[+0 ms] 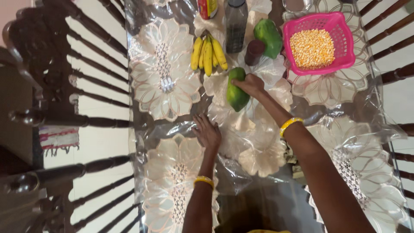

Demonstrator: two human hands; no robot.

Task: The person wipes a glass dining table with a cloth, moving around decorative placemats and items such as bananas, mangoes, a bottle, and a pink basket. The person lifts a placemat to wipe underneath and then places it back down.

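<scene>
My right hand (249, 84) grips the upper end of a long green papaya (236, 95) that lies on the table near its middle. My left hand (207, 131) rests flat on the plastic-covered table, fingers spread, a little below and left of the papaya. Both wrists wear yellow bangles. A bunch of yellow bananas (208, 52) lies just beyond the papaya. A second green papaya (268, 36) sits farther back, beside a dark round jar (254, 51).
A pink basket (345, 43) filled with yellow grains stands at the back right. A dark bottle (236, 26) and a red-and-yellow container (207, 7) stand at the far edge. Flower-shaped mats (161, 73) lie under clear plastic. Dark wooden chairs (64, 64) flank the table.
</scene>
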